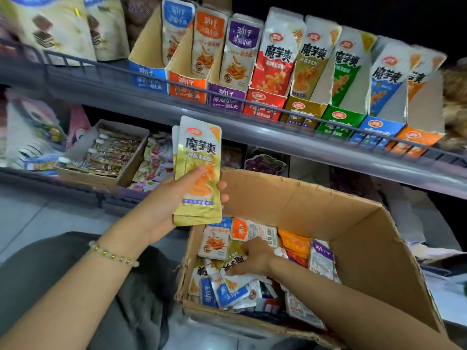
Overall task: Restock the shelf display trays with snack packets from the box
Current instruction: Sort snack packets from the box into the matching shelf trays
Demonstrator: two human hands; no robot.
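My left hand [174,198] holds a stack of gold snack packets [198,157] upright, in front of the lower shelf and just left of the box. The open cardboard box [353,223] sits at lower right, filled with mixed packets in white, orange, blue and purple. My right hand [255,256] is down inside it, fingers resting among the loose packets [214,245]; whether it grips one is hidden. On the upper shelf stands a row of display trays: blue, orange, purple, red, a gold tray [302,111], green, blue, orange, each holding upright packets.
A grey wire rail [252,103] runs along the upper shelf's front edge. The lower shelf holds a cardboard tray of brown sachets [113,152] and assorted sweets. Large wafer bags [63,24] stand at upper left. Grey floor lies at far left.
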